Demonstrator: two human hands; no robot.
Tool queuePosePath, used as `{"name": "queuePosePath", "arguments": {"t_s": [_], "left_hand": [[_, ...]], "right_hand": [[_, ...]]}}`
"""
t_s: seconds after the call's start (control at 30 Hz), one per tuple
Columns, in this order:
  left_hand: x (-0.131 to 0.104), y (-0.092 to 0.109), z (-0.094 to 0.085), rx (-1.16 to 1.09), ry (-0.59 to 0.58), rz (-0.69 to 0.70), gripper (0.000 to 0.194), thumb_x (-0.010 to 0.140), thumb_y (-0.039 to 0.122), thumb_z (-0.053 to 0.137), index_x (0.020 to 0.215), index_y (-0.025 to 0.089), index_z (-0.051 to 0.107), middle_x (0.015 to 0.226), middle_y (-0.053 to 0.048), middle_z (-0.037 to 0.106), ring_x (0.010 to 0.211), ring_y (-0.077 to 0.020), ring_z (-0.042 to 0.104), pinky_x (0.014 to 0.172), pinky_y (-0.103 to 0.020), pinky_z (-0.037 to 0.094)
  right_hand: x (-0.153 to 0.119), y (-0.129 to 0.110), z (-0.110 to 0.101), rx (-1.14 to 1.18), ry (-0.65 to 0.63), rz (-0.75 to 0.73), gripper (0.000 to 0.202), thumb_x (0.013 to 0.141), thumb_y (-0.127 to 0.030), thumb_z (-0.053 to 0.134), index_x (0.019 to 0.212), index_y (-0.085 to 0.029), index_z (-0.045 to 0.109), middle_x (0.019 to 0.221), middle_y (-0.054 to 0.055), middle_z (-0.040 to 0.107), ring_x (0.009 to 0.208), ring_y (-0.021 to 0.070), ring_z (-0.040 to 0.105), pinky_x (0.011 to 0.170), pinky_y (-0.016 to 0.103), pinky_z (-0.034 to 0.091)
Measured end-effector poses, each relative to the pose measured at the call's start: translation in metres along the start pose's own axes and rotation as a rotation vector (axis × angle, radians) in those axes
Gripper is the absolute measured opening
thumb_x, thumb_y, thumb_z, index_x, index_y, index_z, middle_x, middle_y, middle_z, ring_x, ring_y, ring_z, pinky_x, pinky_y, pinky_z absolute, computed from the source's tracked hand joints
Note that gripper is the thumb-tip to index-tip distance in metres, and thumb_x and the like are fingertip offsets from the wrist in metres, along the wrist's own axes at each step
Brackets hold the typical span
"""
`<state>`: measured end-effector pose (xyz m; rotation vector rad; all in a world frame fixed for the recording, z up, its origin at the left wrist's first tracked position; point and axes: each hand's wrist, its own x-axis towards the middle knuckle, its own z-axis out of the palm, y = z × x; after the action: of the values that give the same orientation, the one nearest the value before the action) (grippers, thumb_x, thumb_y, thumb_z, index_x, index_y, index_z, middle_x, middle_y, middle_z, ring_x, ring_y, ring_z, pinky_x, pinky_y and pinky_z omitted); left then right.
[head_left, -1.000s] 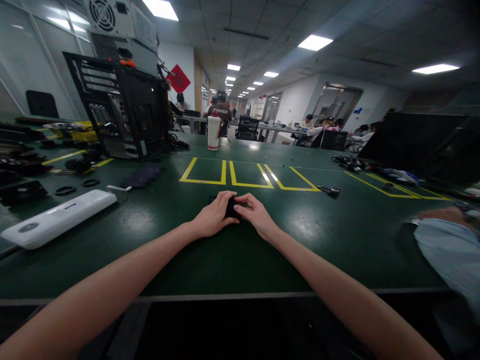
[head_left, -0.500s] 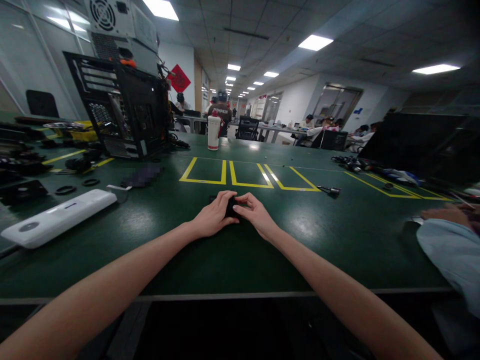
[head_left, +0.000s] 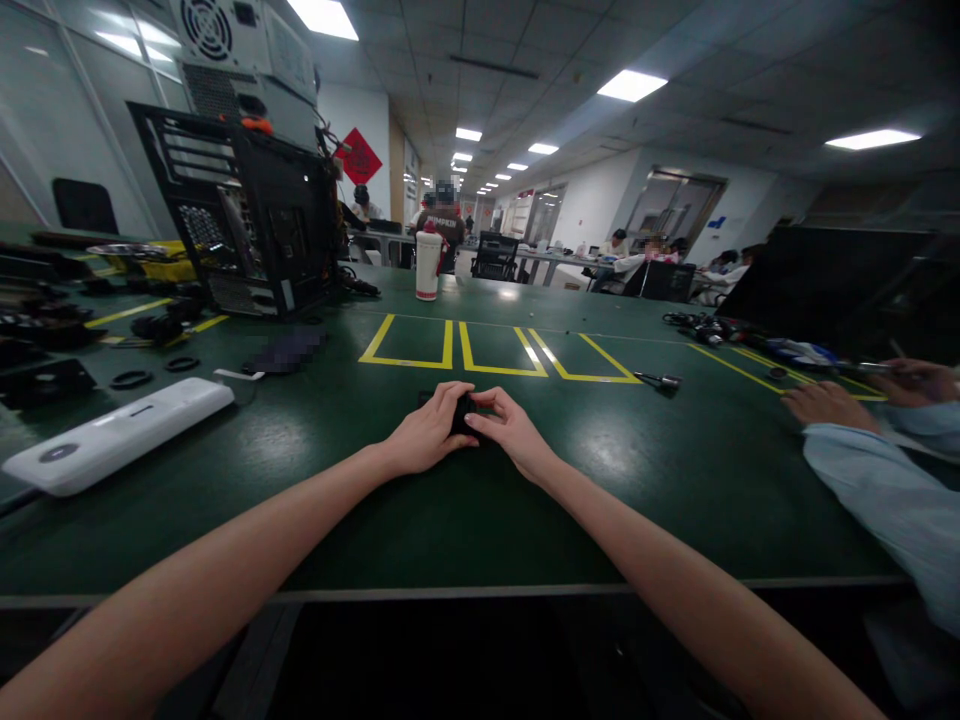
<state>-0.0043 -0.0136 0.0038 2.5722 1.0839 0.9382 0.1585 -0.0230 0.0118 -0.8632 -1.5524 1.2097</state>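
Observation:
A small black object (head_left: 463,412) rests on the green table (head_left: 480,520), in front of the yellow tape outlines (head_left: 504,370). My left hand (head_left: 431,432) wraps round its left side, thumb near the table and fingers over the top. From the right, my right hand (head_left: 510,425) pinches the same object between thumb and fingertips. The fingers cover much of it, so its exact shape is hidden.
A white power strip (head_left: 120,435) and a black computer case (head_left: 247,215) stand left. Behind the tape is a white cup (head_left: 428,265). A dark connector (head_left: 660,381) lies right, near another person's hand (head_left: 829,405) and sleeve (head_left: 877,490).
The other person's hand and blue sleeve at the right have moved inward over the table, and a second hand now shows. My own hands have hardly moved.

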Motion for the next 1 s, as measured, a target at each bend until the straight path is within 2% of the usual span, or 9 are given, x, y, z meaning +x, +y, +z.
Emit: {"name": "queuePosePath", "arguments": {"t_s": [0.17, 0.3, 0.47, 0.6, 0.83, 1.0], "left_hand": [[-0.0001, -0.0002, 0.0005, -0.001, 0.005, 0.008, 0.064, 0.073, 0.039, 0.056, 0.124, 0.026, 0.019, 0.123, -0.009, 0.032, 0.11, -0.0247, 0.043, 0.083, -0.044, 0.046], [0.0, -0.0011, 0.001, 0.003, 0.004, -0.001, 0.065, 0.073, 0.04, 0.056, 0.124, 0.026, 0.019, 0.123, -0.009, 0.031, 0.109, -0.0253, 0.043, 0.08, -0.043, 0.047], [-0.0003, -0.0016, 0.0006, 0.013, -0.01, 0.0, 0.065, 0.073, 0.04, 0.056, 0.124, 0.025, 0.019, 0.124, -0.01, 0.031, 0.108, -0.0252, 0.044, 0.079, -0.043, 0.048], [-0.0005, -0.0008, -0.0002, 0.013, -0.007, -0.003, 0.065, 0.073, 0.04, 0.056, 0.124, 0.025, 0.019, 0.123, -0.009, 0.031, 0.109, -0.0254, 0.043, 0.08, -0.043, 0.047], [-0.0002, -0.0006, 0.0003, 0.0, -0.006, 0.001, 0.064, 0.073, 0.04, 0.056, 0.124, 0.024, 0.02, 0.123, -0.01, 0.032, 0.108, -0.0252, 0.043, 0.081, -0.043, 0.047], [0.0, -0.0012, 0.0011, -0.006, 0.007, 0.012, 0.065, 0.072, 0.038, 0.057, 0.124, 0.025, 0.02, 0.122, -0.009, 0.032, 0.109, -0.025, 0.043, 0.082, -0.043, 0.046]], "right_hand": [[0.0017, 0.0024, -0.0015, -0.02, 0.037, -0.016, 0.023, 0.069, -0.027, 0.059, 0.09, -0.021, 0.055, 0.093, 0.001, 0.056, 0.091, 0.0129, 0.052, 0.086, 0.031, 0.04], [0.0029, 0.0045, -0.0043, -0.021, 0.01, 0.077, 0.032, 0.07, -0.029, 0.059, 0.101, -0.02, 0.054, 0.104, 0.004, 0.055, 0.094, 0.0152, 0.053, 0.086, 0.034, 0.04], [0.002, 0.0013, -0.0037, 0.022, -0.005, 0.057, 0.028, 0.066, -0.025, 0.063, 0.092, -0.02, 0.054, 0.099, 0.002, 0.056, 0.088, 0.0136, 0.055, 0.084, 0.033, 0.042], [0.0015, 0.0002, -0.0026, 0.039, 0.014, 0.027, 0.018, 0.068, -0.026, 0.061, 0.083, -0.02, 0.054, 0.091, 0.0, 0.056, 0.085, 0.0118, 0.054, 0.083, 0.031, 0.042], [0.0036, 0.0039, -0.0049, -0.001, 0.009, 0.069, 0.031, 0.07, -0.026, 0.059, 0.099, -0.021, 0.052, 0.104, 0.004, 0.053, 0.091, 0.0145, 0.053, 0.083, 0.033, 0.042], [0.0029, 0.0037, -0.0036, 0.01, -0.011, 0.038, 0.028, 0.067, -0.023, 0.062, 0.093, -0.019, 0.053, 0.095, 0.002, 0.055, 0.088, 0.013, 0.053, 0.085, 0.032, 0.04]]}}
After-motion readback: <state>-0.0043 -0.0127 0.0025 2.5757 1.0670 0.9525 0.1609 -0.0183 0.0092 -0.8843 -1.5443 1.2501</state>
